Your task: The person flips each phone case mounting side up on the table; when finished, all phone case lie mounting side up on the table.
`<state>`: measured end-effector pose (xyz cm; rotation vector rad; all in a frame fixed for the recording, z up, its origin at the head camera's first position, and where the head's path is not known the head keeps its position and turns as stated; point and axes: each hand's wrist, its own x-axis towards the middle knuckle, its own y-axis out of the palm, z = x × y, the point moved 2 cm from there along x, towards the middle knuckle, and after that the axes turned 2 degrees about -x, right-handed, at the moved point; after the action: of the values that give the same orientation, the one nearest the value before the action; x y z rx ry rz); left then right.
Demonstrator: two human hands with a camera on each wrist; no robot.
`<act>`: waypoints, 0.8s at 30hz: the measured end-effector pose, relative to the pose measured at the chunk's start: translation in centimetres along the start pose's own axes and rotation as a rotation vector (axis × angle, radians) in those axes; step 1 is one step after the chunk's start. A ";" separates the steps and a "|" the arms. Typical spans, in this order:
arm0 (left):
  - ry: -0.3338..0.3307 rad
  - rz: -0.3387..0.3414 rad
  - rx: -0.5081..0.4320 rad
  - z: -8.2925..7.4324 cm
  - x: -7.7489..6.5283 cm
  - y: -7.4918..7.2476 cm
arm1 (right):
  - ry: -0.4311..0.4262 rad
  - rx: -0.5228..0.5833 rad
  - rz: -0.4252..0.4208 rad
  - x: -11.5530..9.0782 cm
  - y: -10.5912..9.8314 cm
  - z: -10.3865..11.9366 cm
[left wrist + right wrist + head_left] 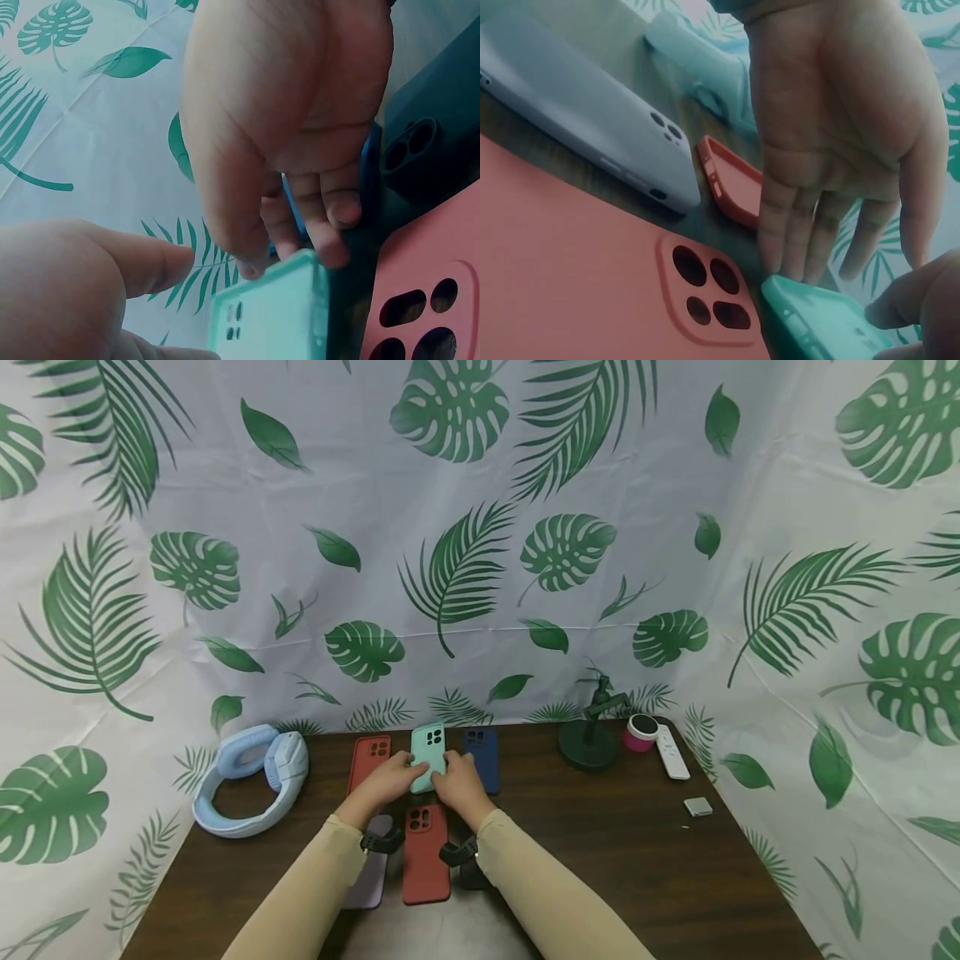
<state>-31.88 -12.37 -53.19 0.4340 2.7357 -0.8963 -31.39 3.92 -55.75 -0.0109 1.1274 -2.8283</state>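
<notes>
A mint green phone case (429,745) is between my two hands, its back and camera cutouts facing up in the head view. My left hand (387,779) pinches its left edge, thumb across the back. The right hand (459,783) pinches the opposite edge in the same way. From the left wrist, the mint case (270,311) tilts and the right hand (292,90) reaches down to its rim. In the right wrist view, the fingertips of the left hand (825,105) are right at the rim of the mint case (817,319).
A red case (368,756) lies to the left, a blue case (483,758) to the right. Nearer are another red case (426,860) and a lilac case (369,885), with a dark case (442,120) beside. Headphones (247,822), a green lamp (588,745), a jar (641,733) and a remote (672,752) stand around.
</notes>
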 end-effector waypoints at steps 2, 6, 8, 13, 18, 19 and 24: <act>-0.009 -0.009 0.011 0.1 -0.2 0.0 | 0.013 -0.024 0.033 0.0 0.2 0.1; -0.012 -0.019 0.027 0.1 -0.4 -0.1 | 0.064 0.002 0.108 0.1 0.5 0.2; -0.012 -0.021 0.033 0.2 -0.5 -0.1 | 0.087 0.027 0.133 0.1 0.7 0.3; -0.018 -0.020 0.043 0.2 -0.7 -0.2 | 0.089 0.025 0.152 0.1 0.7 0.4; 0.010 -0.041 0.062 0.1 -0.6 -0.2 | 0.107 0.023 0.160 0.1 0.6 0.3; 0.020 -0.049 0.069 0.0 -0.5 -0.1 | 0.112 0.024 0.161 0.0 0.6 0.3; 0.076 -0.089 0.120 -0.4 -0.6 0.1 | 0.104 0.012 0.149 0.0 0.5 0.3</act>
<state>-31.36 -12.15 -52.76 0.3775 2.7990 -1.0931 -31.30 3.37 -55.85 0.2143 1.0823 -2.7306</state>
